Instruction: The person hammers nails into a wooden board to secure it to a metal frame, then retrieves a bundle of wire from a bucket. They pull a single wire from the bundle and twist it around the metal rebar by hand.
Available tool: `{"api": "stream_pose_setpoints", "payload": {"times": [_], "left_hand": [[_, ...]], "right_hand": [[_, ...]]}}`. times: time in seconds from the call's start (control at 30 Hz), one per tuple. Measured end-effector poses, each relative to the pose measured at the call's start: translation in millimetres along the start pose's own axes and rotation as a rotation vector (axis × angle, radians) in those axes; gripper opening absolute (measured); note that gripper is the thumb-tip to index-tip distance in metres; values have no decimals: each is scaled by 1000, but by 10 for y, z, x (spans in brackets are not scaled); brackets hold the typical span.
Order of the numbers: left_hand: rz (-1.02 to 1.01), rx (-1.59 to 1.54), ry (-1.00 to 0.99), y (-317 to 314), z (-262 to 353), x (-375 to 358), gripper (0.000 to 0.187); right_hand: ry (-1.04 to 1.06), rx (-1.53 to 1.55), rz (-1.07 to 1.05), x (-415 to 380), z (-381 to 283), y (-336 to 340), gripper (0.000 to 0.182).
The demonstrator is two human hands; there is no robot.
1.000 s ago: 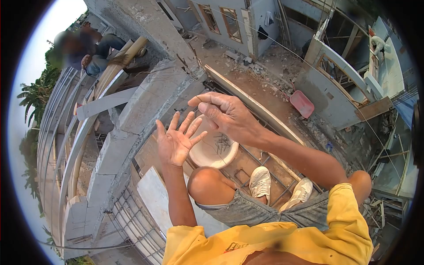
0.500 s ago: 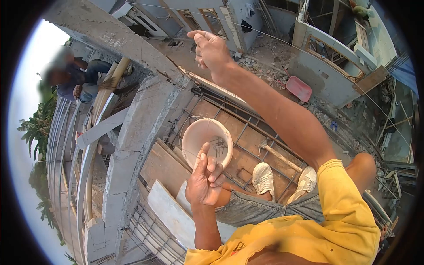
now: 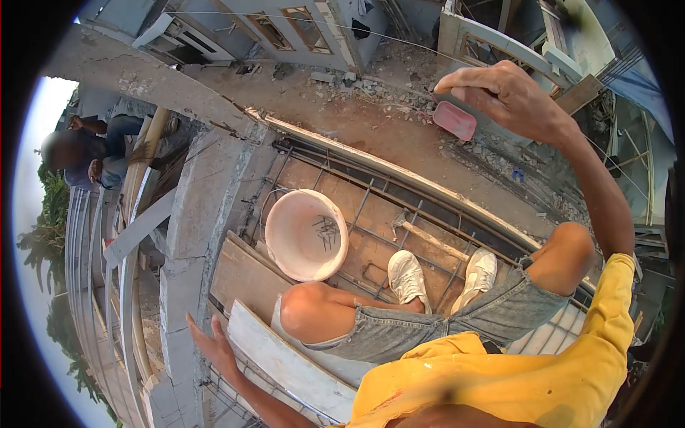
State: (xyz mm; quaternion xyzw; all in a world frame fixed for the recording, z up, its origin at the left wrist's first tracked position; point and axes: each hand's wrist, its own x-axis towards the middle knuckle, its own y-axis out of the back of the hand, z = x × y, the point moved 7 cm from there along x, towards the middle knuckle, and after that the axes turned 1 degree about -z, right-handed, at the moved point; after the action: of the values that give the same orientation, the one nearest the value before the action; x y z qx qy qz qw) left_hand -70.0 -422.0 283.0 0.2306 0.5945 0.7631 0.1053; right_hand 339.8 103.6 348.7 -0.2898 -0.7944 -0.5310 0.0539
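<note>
My right hand [image 3: 508, 100] is raised at the upper right, fingers curled and thumb against the index finger in a pinch. Whatever the pinch holds, if anything, is too small to make out. Low on the left, my left hand [image 3: 212, 347] has its fingers apart and nothing in it, near the edge of a pale board [image 3: 275, 346]. Between my hands stands a whitish bucket [image 3: 289, 246] with several nails [image 3: 326, 232] inside. A hammer [image 3: 435, 238] with a wooden handle lies on the steel bars [image 3: 378, 235] by my shoes.
Concrete beams [image 3: 200, 207] run along the left. A person [image 3: 107, 160] sits on the structure at the upper left. Far below lie a red wheelbarrow-like tray [image 3: 454, 120] and rubble [image 3: 385, 89]. A wooden formwork edge [image 3: 399, 182] borders the drop.
My right hand has swung out to the right. My left hand has moved from in front of the bucket down to the left, its fingers now spread. The camera view has shifted.
</note>
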Motion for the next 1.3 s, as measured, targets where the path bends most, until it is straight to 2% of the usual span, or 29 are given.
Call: {"api": "stream_pose_setpoints", "payload": {"times": [0.03, 0.07, 0.13, 0.2, 0.23, 0.27, 0.33, 0.4, 0.43, 0.5, 0.53, 0.63, 0.77, 0.83, 0.87, 1.0, 1.07, 1.13, 1.23, 1.3], "left_hand": [[-76, -310, 9, 136, 784, 70, 69], [-147, -586, -130, 191, 1439, 140, 68], [-319, -859, -471, 250, 2523, 82, 77], [-700, -1057, -652, 115, 3430, -214, 77], [-897, -1153, -739, 97, 3801, -377, 76], [-1016, -1133, -665, 67, 4044, -451, 67], [-1062, -1116, -620, 3, 4363, -399, 52], [-922, -1122, -665, -44, 4581, -250, 40], [-938, -1042, -698, -120, 4668, -258, 37], [-961, -880, -764, -302, 4829, -303, 33], [-969, -772, -839, -484, 4887, -363, 31], [-830, -595, -1102, -908, 5112, -541, 30], [-985, -443, -960, -1800, 5429, -514, 31], [-931, -537, -954, -2451, 5502, -441, 32], [-971, -515, -893, -2676, 5484, -464, 32], [-977, -550, -793, -3455, 5371, -645, 33], [-935, -527, -719, -3741, 5218, -756, 31], [-895, -459, -685, -3897, 5050, -849, 29], [-876, -294, -735, -3992, 4957, -943, 27], [-930, -162, -771, -3939, 5003, -1007, 26]], "right_hand": [[-1, -39, -108, -27, -232, -104, 21], [81, -43, -159, -47, -481, -205, 21], [184, -46, -221, -13, -880, -332, 21], [237, -52, -253, 70, -1157, -306, 21], [231, -47, -191, 102, -1152, -258, 21], [224, -46, -133, 142, -1100, -211, 22], [237, -61, 3, 111, -883, -47, 22], [-41, 148, -136, 47, -475, 71, 23], [-178, 256, -204, -24, -287, 93, 23], [-278, 325, -270, -229, -11, 97, 24], [-255, 288, -299, -305, 76, 53, 23], [-227, 160, -352, -568, 520, -169, 21], [-329, -214, -445, -1004, 1345, -455, 21], [-370, -381, -601, -1305, 1831, -744, 22], [-378, -442, -691, -1393, 2047, -870, 23], [-427, -219, -602, -1733, 2649, -1440, 22], [-569, -68, -625, -1895, 2615, -1778, 22], [-543, 35, -747, -2041, 2519, -2184, 23], [-681, 109, -691, -2487, 2654, -2680, 23], [-885, 90, -619, -2891, 2950, -3002, 21]]}}
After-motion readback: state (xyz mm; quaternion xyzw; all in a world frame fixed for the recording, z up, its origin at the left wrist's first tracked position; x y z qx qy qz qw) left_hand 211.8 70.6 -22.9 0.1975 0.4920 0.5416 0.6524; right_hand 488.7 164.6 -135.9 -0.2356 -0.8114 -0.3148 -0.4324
